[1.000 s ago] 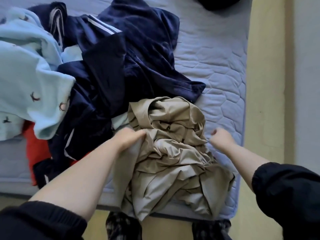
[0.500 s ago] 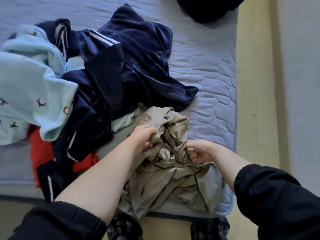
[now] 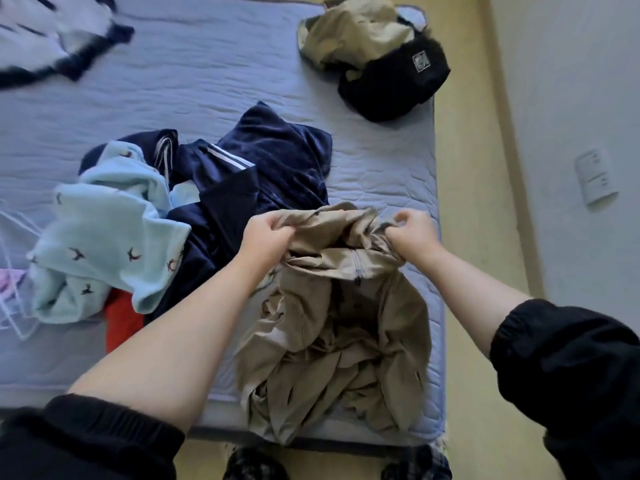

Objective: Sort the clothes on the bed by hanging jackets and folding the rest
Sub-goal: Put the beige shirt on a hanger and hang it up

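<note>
At the bed's (image 3: 207, 98) near right corner, the khaki garment (image 3: 332, 334) hangs lengthwise toward the person, top edge bunched in both fists: left hand (image 3: 266, 239), right hand (image 3: 412, 237). Navy clothes (image 3: 263, 174) touch its left; a black bundle (image 3: 394, 81) lies well beyond.

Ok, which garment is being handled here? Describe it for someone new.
On the bed, at the near right corner, lies a crumpled khaki garment. Both hands, left and right, grip its top edge; the pile beside it is navy and pale blue.
</note>
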Tool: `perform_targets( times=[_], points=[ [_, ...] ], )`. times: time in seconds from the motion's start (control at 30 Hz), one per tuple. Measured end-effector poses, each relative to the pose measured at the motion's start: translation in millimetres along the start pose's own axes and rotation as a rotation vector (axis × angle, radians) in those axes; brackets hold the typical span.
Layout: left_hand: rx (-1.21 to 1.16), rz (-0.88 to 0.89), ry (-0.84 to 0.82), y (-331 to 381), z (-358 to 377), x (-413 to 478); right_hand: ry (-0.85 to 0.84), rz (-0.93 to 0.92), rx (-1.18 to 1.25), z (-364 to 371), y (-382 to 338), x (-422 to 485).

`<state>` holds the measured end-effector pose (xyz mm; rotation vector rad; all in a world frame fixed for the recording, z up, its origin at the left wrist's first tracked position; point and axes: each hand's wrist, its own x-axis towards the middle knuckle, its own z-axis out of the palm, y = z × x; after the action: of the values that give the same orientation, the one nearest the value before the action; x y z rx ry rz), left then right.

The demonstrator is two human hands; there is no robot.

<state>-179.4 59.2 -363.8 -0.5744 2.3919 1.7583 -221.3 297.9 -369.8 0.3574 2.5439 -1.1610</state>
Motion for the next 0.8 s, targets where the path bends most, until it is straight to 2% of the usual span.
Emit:
perform_targets(
  times=[0.03,0.07,0.1,0.13,0.2,0.23,0.27,0.3,0.37,0.43,0.5,0.57,0.67,0.7,0.73,0.77,0.8],
  points=[
    [0.213,0.165,0.132,7.7,-4.1,0.8,0.288,-0.096,-0.067,-8.2,-8.9,2.5],
    [0.324,0.261,0.257,13.0,-8.0,2.2,0.481,-0.154,-0.049,-15.7,-15.6,4.7],
    [0.372,0.264,0.343,16.2,-11.6,3.4,0.554,-0.153,-0.002,-21.6,-18.4,7.9],
    [0.415,0.176,0.364,15.1,-14.2,6.7,0.507,-0.087,-0.005,-25.4,-16.3,12.9],
    [0.666,-0.125,0.166,5.8,-15.5,5.8,0.23,0.111,-0.208,-25.8,-6.3,11.7],
    [0.776,-0.242,0.041,-1.0,-16.5,1.1,0.16,0.197,-0.252,-23.9,2.0,10.4],
    [0.809,-0.31,0.012,-8.2,-16.5,-2.9,0.191,0.241,-0.223,-22.3,7.9,8.5],
    [0.76,-0.332,0.052,-14.6,-16.3,-4.9,0.253,0.26,-0.117,-19.7,13.0,6.2],
    [0.404,-0.371,0.119,-22.9,-13.2,-6.2,0.26,0.29,0.115,-14.5,16.5,2.9],
    [0.076,-0.517,0.086,-27.6,-7.3,-4.4,0.016,0.36,0.202,-8.7,20.5,-0.8],
    [0.047,-0.588,0.021,-33.6,-6.8,-2.1,-0.141,0.348,0.194,-3.7,25.9,-6.4],
    [-0.065,-0.589,0.022,-35.2,-9.3,-1.7,-0.054,0.28,0.29,-1.5,30.2,-6.7],
    [-0.735,-0.511,-0.003,-29.1,-19.0,-1.4,0.249,0.142,0.459,-6.5,22.4,-4.6],
    [-0.896,-0.475,-0.021,-28.1,-23.3,-0.7,0.295,0.117,0.526,-9.3,17.9,-3.3],
    [-1.003,-0.437,-0.045,-27.9,-26.3,-0.2,0.274,0.11,0.636,-10.0,14.3,-1.0],
    [-1.073,-0.405,-0.08,-30.4,-28.0,1.4,0.16,0.13,0.8,-8.8,10.2,-1.3],
    [-1.1,-0.392,-0.115,-34.8,-27.3,2.5,-0.028,0.17,0.976,-5.5,8.2,-2.2]
  ],
)
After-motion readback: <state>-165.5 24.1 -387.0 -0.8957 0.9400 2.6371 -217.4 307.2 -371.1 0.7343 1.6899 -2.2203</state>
